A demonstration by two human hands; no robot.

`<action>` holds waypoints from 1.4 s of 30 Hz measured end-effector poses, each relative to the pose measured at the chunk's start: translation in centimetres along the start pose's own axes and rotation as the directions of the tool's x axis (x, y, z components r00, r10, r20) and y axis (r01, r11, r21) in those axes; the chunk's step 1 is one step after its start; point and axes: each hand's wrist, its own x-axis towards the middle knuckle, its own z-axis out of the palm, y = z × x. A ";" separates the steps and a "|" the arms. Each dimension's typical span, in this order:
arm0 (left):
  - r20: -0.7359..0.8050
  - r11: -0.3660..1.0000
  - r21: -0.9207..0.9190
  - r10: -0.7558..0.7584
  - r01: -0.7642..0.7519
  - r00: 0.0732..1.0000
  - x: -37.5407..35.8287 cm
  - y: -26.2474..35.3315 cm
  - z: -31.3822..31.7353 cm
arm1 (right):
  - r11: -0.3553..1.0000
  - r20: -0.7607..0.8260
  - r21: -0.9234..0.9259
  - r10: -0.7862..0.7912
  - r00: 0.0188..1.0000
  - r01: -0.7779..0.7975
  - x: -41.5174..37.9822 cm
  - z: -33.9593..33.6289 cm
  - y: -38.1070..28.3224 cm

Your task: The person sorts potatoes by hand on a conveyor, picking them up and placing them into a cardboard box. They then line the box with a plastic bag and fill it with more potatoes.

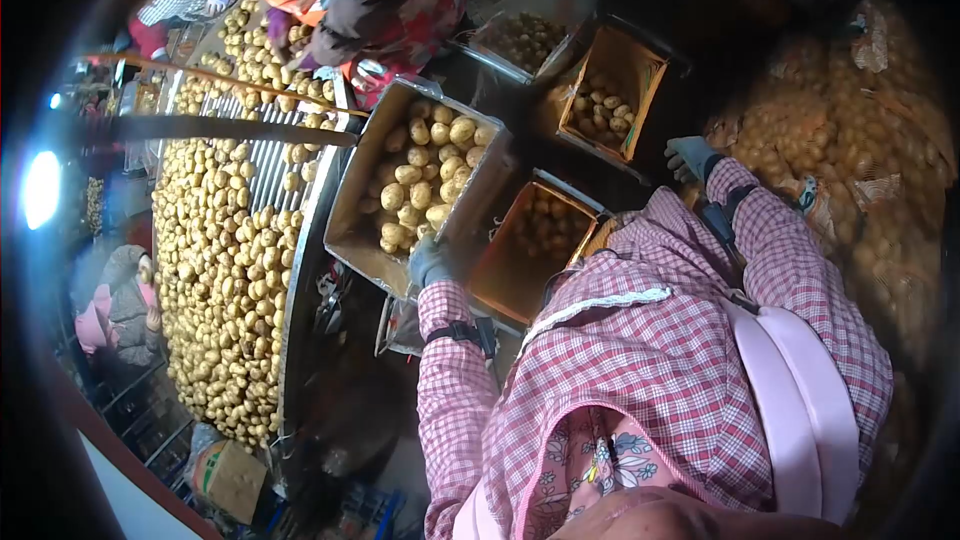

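Note:
My left hand, in a grey-blue glove, is at the near edge of a large cardboard box holding several potatoes; its fingers are partly hidden at the rim, and what they grip cannot be made out. Out to the right, my right hand, gloved too, hangs beside the dark gap near an open box with potatoes at its bottom. Its fingers are apart and hold nothing visible. Between my hands stands another open box with potatoes deep inside.
A roller conveyor heaped with potatoes runs along the left. Co-workers stand at the top and left. A dark bar crosses the conveyor. Netted potato sacks pile up at right. Another potato box stands at the top.

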 end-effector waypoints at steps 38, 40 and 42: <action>0.156 0.800 0.257 -0.588 0.542 0.794 0.9 4.1 -1.3 | 0.904 0.740 -0.235 -0.072 0.669 0.357 -1.0 5.7 -23.9; 0.136 0.782 0.245 -0.613 0.573 0.778 1.5 3.6 -0.7 | 0.876 0.755 -0.215 -0.132 0.642 0.433 -1.0 7.4 -24.3; 0.098 0.754 0.172 -0.653 0.634 0.751 0.2 4.2 -1.2 | 0.835 0.780 -0.214 -0.167 0.603 0.508 -0.8 9.4 -24.4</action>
